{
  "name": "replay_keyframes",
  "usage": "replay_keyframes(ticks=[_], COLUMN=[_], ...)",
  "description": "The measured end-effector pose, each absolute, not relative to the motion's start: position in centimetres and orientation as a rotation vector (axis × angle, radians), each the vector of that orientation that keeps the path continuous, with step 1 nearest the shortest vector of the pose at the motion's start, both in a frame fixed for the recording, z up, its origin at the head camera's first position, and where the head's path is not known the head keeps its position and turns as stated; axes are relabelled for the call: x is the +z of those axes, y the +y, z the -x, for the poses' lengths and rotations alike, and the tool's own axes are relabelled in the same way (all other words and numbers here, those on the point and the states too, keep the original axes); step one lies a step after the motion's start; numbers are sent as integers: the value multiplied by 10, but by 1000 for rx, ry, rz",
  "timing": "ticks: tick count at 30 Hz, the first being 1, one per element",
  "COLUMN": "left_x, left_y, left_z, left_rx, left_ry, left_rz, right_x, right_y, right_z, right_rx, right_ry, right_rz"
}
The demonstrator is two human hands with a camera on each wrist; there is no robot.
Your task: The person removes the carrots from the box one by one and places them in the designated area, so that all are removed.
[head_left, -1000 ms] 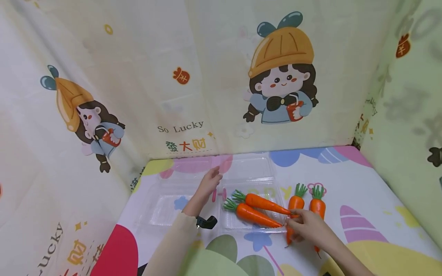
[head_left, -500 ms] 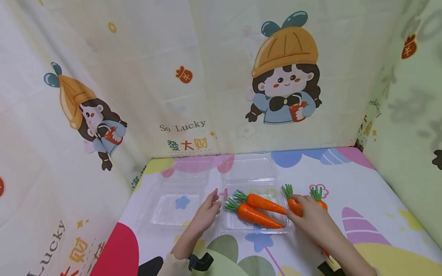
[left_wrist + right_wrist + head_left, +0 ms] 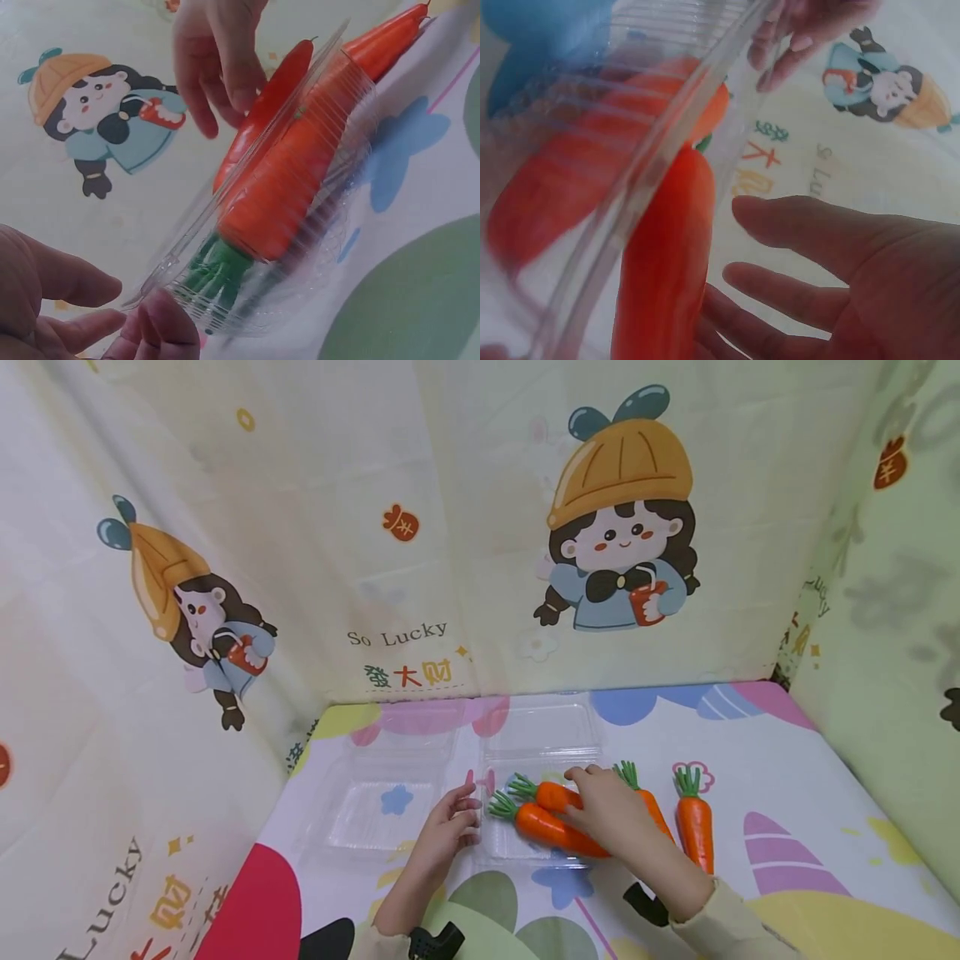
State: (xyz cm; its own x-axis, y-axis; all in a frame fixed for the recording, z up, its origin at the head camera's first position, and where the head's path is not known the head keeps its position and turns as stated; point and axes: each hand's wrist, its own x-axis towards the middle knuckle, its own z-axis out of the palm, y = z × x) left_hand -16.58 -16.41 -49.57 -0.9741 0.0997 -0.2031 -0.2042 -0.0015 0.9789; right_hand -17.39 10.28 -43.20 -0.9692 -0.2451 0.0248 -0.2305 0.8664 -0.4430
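Note:
Two orange carrots with green tops lie in the right-hand clear plastic box: a front carrot (image 3: 551, 831) and a back carrot (image 3: 557, 796). My right hand (image 3: 611, 810) is over the box's right part, hiding the back carrot's tip. In the right wrist view its thumb and fingers stand apart beside a carrot (image 3: 664, 262); firm contact is unclear. My left hand (image 3: 446, 827) is at the box's left edge, fingers loosely bent. The left wrist view shows its fingertips (image 3: 169, 319) at the clear rim (image 3: 247, 176).
Right of the box, a tilted carrot (image 3: 655, 810) and a straighter carrot (image 3: 694, 822) lie on the patterned tablecloth (image 3: 795, 760). A second clear box (image 3: 378, 814) stands on the left, lid folded back. Printed curtains (image 3: 480, 527) enclose the table.
My right hand has moved left from the carrots on the table to above the box. The nearer table carrot now tilts, its green top shifted left. My left hand has come back towards me.

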Motion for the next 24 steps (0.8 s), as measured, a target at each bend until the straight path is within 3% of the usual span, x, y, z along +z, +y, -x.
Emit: replay_keyframes(ticks=[24], left_x=[-497], left_y=[-162], left_z=[169], left_rx=[2091], left_ry=[2016], left_rz=[162], right_x=[-454], right_y=[75], right_z=[186], right_rx=[-475], right_ry=[3156], right_rz=[535])
